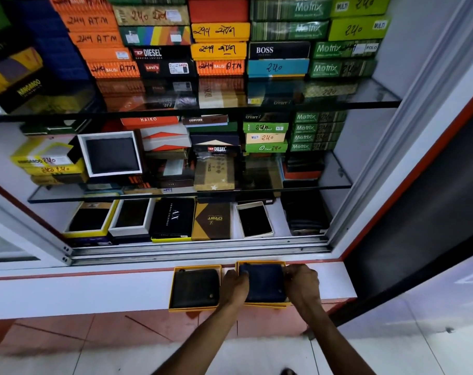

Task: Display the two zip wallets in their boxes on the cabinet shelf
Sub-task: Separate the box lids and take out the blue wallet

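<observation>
A white ledge (94, 290) with a red edge strip runs along the front of an open display cabinet (408, 131), above a floor of reddish and pale tiles (108, 345). Two yellow boxes sit side by side on the ledge. The left yellow box (176, 308) holds a black zip wallet (195, 288), lying flat. The left hand (234, 286) and right hand (301, 285) each grip a side of the dark blue zip wallet (266, 282), fingers curled around its edges, over the right yellow box (265, 305). Behind the sliding track (197, 251), the bottom shelf carries open boxed wallets and an AX box (173, 217); glass shelves (338, 98) above bear stacked, price-marked boxes.
</observation>
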### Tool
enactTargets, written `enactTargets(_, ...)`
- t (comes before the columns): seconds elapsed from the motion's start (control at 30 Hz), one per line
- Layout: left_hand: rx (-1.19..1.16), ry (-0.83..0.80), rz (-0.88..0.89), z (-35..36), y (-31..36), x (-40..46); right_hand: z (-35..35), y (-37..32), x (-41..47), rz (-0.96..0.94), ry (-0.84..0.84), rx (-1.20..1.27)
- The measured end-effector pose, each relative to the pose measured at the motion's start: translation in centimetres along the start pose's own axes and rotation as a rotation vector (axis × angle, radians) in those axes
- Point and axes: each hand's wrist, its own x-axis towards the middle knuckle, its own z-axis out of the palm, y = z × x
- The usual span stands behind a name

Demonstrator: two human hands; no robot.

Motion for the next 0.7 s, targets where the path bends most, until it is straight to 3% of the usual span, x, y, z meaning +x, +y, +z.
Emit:
enactTargets(0.17, -0.25, -0.069, -0.135, 0.6, 1.7, -0.3, 1.5, -0.4, 0.8, 0.118, -0.134, 0.126)
enactTargets(0.3, -0.41, -0.127, -0.198, 0.1, 2.6, -0.7, 2.3, 0.6, 2.4, 0.245, -0.119, 0.194)
enactTargets(0.43, -0.512, -0.159, -0.256, -0.4, 3.3, -1.2, 1.5, 0.1, 2.4, 0.179, -0.107, 0.195)
enactTargets(0.53, -0.467, -0.193, -0.262, -0.8, 3.4, -1.4, 0.3, -0.8, 1.7, 0.131, -0.099, 0.368)
enactTargets(0.7, -0.192, -0.114, -0.028, -2.6, 4.0, -0.9, -1.4, -0.2, 1.2, 0.064, -0.129, 0.733)
